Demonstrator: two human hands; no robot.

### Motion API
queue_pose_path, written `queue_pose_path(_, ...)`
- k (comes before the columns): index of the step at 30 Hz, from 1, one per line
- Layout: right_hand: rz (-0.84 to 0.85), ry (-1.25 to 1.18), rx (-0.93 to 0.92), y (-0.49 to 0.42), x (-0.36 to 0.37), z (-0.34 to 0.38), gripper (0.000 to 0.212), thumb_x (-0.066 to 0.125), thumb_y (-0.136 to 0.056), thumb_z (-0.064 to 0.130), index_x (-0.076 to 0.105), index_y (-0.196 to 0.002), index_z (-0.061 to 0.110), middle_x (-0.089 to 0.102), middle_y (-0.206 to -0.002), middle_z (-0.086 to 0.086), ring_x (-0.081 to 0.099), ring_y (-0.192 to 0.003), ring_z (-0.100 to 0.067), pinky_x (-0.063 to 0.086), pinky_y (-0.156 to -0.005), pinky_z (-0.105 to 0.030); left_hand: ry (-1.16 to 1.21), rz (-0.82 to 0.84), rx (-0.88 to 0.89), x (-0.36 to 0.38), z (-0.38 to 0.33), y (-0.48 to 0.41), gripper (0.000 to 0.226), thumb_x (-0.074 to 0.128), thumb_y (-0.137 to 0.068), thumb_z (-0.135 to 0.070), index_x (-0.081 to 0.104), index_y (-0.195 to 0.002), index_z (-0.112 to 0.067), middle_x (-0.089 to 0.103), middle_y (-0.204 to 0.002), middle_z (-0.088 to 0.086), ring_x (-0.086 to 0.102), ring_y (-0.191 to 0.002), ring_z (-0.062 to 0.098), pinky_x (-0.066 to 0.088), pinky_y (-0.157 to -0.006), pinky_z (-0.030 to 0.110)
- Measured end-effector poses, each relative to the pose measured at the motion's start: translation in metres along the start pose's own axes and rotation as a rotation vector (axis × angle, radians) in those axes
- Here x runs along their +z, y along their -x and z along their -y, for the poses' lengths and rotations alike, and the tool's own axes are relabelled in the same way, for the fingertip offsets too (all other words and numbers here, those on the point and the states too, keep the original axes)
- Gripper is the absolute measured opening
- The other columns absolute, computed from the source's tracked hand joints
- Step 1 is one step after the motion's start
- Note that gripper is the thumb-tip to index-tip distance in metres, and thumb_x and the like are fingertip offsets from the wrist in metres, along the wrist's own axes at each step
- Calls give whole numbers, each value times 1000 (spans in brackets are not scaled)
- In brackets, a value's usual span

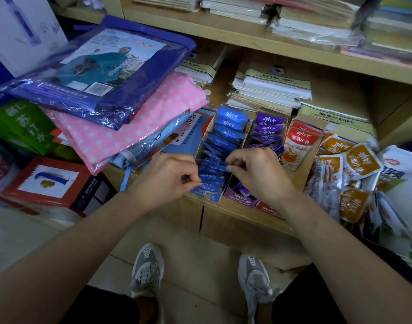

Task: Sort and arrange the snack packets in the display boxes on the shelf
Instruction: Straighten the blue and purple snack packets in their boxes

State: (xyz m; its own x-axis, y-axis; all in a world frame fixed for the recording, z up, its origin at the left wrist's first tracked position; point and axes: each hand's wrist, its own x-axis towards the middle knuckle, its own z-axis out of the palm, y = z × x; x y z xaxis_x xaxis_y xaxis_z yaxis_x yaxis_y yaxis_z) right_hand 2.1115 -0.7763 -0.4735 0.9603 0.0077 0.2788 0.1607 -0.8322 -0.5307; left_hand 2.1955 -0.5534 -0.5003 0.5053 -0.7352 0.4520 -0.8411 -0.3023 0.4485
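Blue packets (223, 137) run near-to-far in their box (209, 197); left hand (167, 176) pinches the nearest, right hand (254, 171) one just beyond.

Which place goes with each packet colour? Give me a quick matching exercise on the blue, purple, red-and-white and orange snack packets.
Things:
1. blue packets
2. purple packets
3. red-and-white packets
4. orange packets

Places:
A. loose heap, far right
B. second box from the left
C. leftmost box
D. third box from the left

Pairs: 1-C, 2-B, 3-D, 4-A
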Motion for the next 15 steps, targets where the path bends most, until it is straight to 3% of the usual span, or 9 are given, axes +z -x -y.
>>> queue_pose_path(5, 30, -48, -15, 11, -7, -1, 22, 83, -80, 13, 65, -92, 18, 63, -81, 13, 62, -74, 0, 56, -69, -22, -49, -49, 99, -3, -4, 14, 4, 80, -84, -16, 79, -81, -19, 71, -92, -8, 67, -77, 4, 55, -61, 29)
queue_pose_path(8, 133, 34, -80, 21, -6, -4, 22, 84, -79, 21, 71, -97, 19, 65, -91, 12, 61, -81, -1, 57, -75, -26, -80, -50, 144, -4, -6, 19, 14, 71, -89, -22, 79, -78, -19, 71, -89, -8, 65, -72, 4, 50, -59, 19)
queue_pose_path(10, 123, 122, -111, 24, -2, -4, 25, 83, -80, 29, 73, -103, 21, 68, -96, 11, 64, -86, -6, 59, -74, -34, -103, -24, 160, -2, -6, 23, 13, 71, -89, -21, 79, -78, -18, 74, -92, -8, 69, -76, 6, 53, -61, 22)
queue_pose_path(15, -5, 160, -123, 23, 6, 0, 20, 80, -83, 29, 77, -100, 19, 73, -90, 6, 68, -83, -13, 60, -70, -40, -93, -42, 115, 2, -5, 28, 7, 81, -84, -14, 77, -78, -17, 70, -125, -2, 66, -114, 9, 59, -83, 31)
